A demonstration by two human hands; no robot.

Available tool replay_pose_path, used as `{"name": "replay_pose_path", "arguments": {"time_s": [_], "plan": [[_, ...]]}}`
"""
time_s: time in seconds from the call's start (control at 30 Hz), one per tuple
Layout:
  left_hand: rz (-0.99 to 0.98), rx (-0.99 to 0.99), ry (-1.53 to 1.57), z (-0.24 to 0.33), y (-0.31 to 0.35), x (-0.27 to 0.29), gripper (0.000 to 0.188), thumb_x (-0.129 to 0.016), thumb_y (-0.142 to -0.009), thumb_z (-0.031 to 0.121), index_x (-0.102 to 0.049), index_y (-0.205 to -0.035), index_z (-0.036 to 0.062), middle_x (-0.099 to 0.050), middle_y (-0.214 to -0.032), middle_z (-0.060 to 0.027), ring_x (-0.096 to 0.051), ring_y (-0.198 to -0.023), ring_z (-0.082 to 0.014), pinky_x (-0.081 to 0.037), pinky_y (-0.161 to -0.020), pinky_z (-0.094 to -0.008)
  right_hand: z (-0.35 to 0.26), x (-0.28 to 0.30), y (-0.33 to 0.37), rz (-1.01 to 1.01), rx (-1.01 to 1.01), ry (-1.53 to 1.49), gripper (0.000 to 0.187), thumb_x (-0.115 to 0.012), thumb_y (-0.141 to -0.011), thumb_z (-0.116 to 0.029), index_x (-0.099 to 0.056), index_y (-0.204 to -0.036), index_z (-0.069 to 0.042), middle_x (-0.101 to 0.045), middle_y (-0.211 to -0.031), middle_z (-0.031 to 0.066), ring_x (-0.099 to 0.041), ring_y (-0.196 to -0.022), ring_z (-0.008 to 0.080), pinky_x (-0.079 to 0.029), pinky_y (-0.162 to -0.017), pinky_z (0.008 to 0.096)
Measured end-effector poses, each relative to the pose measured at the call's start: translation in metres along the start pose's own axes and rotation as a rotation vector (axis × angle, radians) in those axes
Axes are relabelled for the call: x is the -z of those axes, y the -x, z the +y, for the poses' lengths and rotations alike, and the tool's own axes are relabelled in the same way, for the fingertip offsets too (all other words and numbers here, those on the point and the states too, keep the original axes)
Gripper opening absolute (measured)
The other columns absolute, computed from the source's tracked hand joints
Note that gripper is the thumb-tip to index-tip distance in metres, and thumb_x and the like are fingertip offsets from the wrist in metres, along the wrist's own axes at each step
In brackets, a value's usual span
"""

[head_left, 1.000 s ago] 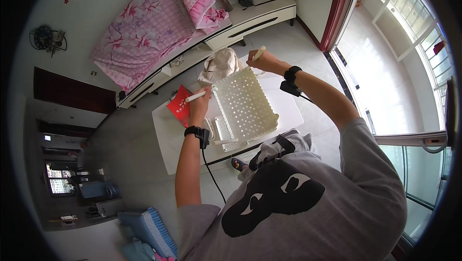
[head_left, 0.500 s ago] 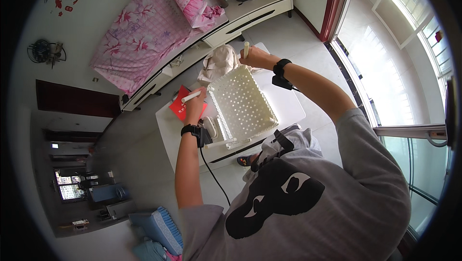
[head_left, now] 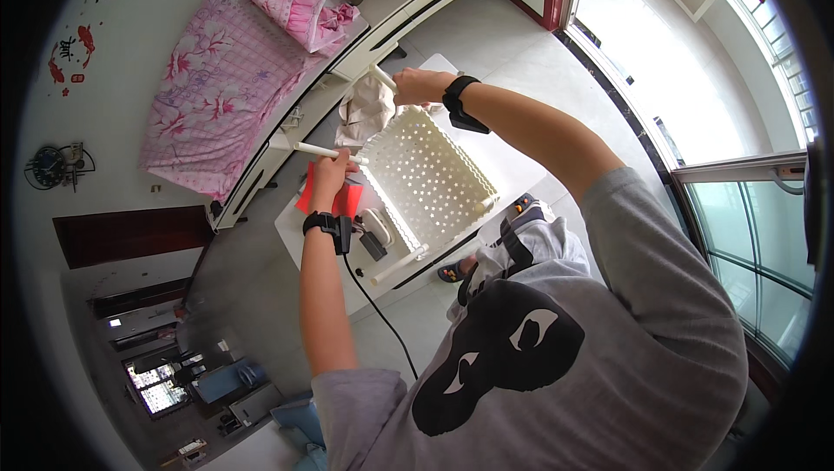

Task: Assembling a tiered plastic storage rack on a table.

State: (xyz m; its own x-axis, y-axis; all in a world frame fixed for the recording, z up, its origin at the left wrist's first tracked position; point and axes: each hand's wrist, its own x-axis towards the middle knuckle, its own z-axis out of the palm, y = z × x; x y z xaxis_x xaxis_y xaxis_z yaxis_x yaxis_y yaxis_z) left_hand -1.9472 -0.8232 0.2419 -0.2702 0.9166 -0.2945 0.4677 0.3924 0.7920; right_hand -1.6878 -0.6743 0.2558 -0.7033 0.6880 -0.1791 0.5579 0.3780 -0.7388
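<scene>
A cream plastic rack tier with star-shaped holes and a scalloped rim lies on the low table. My left hand is closed around a white rod whose inner end is at the tier's far left corner. At the far right corner, my right hand grips another white rod. Whether either rod sits in its corner socket I cannot tell. A third white rod sticks out from the near left corner. The near right corner has a short round end.
Behind the tier is a crumpled beige bag. Red paper and a black adapter lie left on the white table. Beyond stands a long cabinet partly under a pink floral cloth. A cable hangs from my left wrist.
Both rods have swung to point farther left, and both hands now meet the tier's far corners. The whole view has shifted, too.
</scene>
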Motion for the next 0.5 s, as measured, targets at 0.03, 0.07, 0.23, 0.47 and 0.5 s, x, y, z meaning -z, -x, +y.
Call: {"name": "replay_pose_path", "arguments": {"time_s": [0.03,0.07,0.23,0.47,0.5], "plan": [[-0.011,0.006,0.036,-0.001,-0.002,0.002,0.027,-0.055,-0.091,0.019,-0.059,-0.096,-0.0077,-0.064,-0.073,-0.0114,-0.065,-0.060,-0.0180,-0.051,-0.055,-0.0272,-0.002,0.002,-0.002,-0.022,-0.011,0.010,0.036,-0.055,-0.079,-0.022,-0.057,-0.108,0.001,-0.065,-0.074,0.0125,-0.065,-0.058,0.0232,-0.053,-0.052,0.0358],[-0.016,0.020,0.027,-0.004,-0.002,0.005,0.027,-0.055,-0.091,0.019,-0.059,-0.095,-0.0072,-0.064,-0.073,-0.0113,-0.065,-0.062,-0.0175,-0.051,-0.057,-0.0275,-0.004,0.001,0.000,-0.032,-0.041,0.011,0.033,-0.055,-0.080,-0.022,-0.059,-0.104,0.001,-0.065,-0.077,0.0136,-0.066,-0.063,0.0250,-0.054,-0.057,0.0366],[0.047,0.012,-0.075,-0.003,-0.002,-0.001,0.028,-0.056,-0.089,0.021,-0.060,-0.096,-0.0062,-0.064,-0.073,-0.0102,-0.063,-0.064,-0.0157,-0.050,-0.059,-0.0289,0.010,-0.009,-0.005,0.037,0.094,0.102,0.037,-0.051,-0.083,-0.027,-0.058,-0.091,0.008,-0.063,-0.085,0.0229,-0.064,-0.082,0.0341,-0.051,-0.073,0.0400],[-0.037,-0.001,-0.036,-0.011,0.000,0.001,0.038,-0.053,-0.090,0.030,-0.060,-0.105,-0.0046,-0.058,-0.066,-0.0069,-0.057,-0.060,-0.0148,-0.046,-0.058,-0.0282,0.030,-0.023,-0.024,-0.020,0.155,0.353,0.041,-0.052,-0.086,-0.035,-0.059,-0.104,0.000,-0.064,-0.099,0.0173,-0.063,-0.095,0.0321,-0.049,-0.082,0.0416],[-0.025,0.003,-0.012,-0.016,0.005,-0.006,0.038,-0.053,-0.090,0.030,-0.060,-0.105,-0.0046,-0.058,-0.066,-0.0069,-0.057,-0.060,-0.0148,-0.046,-0.058,-0.0282,0.027,-0.023,-0.019,-0.037,0.164,0.374,0.041,-0.052,-0.086,-0.035,-0.059,-0.104,0.000,-0.064,-0.099,0.0173,-0.063,-0.095,0.0321,-0.049,-0.082,0.0416]]}}
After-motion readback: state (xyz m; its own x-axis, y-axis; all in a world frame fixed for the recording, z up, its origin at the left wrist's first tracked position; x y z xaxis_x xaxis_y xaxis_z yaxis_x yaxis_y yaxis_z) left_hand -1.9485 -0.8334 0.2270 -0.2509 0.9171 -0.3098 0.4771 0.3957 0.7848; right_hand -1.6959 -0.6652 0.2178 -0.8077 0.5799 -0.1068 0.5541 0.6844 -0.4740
